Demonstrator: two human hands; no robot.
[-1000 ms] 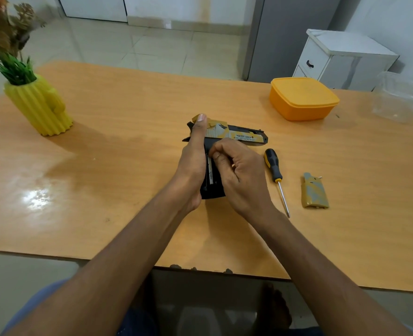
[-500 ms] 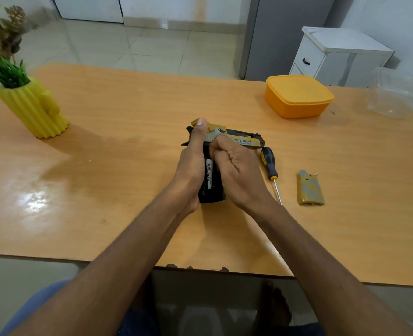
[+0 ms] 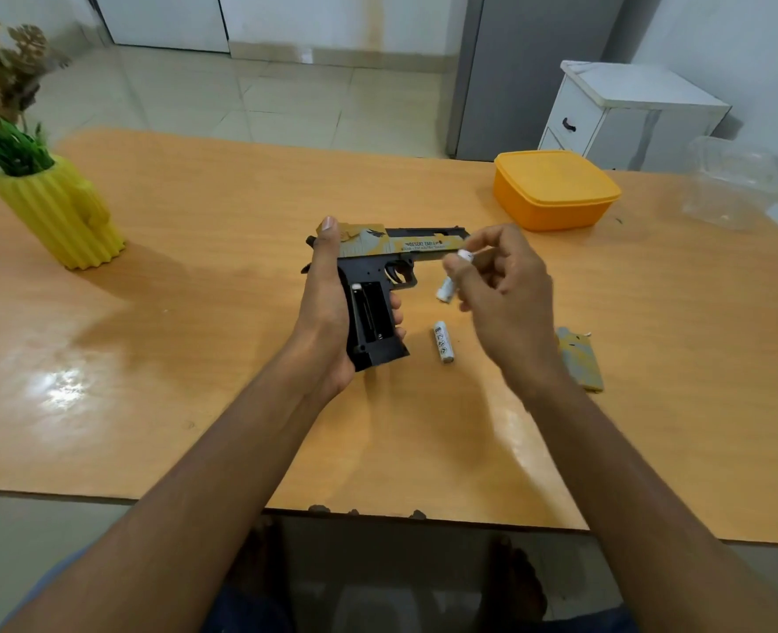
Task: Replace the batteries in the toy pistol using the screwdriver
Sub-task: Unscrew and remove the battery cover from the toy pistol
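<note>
Left hand grips the toy pistol by its handle near the desk middle (battery slot open); right hand pinches one battery, two more batteries beside it.

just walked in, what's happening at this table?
A person is swapping batteries in a toy pistol. The left hand grips it with the open battery slot in the handle facing up. The right hand pinches one white battery; two more batteries lie on the table, one under that hand, one nearer. The removed cover lies to the right.
</note>
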